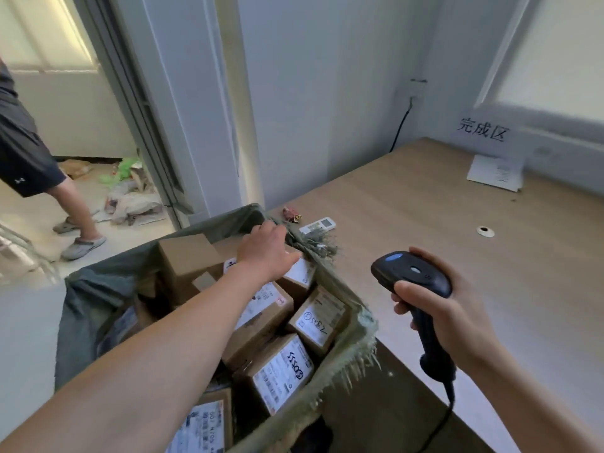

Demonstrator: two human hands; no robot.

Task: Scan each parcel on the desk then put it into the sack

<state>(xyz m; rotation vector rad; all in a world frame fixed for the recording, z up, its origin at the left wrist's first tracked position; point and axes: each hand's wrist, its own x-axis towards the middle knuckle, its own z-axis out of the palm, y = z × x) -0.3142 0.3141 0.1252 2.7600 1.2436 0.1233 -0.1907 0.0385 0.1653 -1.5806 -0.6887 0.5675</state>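
One hand, the left (pixel 266 248), lies flat with fingers straight on a top parcel (pixel 299 274) inside the sack (pixel 346 351). The right hand (pixel 454 315) grips the scanner (pixel 413 273) over the tabletop (pixel 457 230). The sack stands at the tabletop's left edge, crammed with labelled cardboard parcels. No parcels show on the tabletop, only a remote (pixel 318 225) and paper (pixel 495 173). Likely the last drop; task about done.

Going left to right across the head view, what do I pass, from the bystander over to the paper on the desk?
Bystander's legs → left hand → remote → scanner → paper
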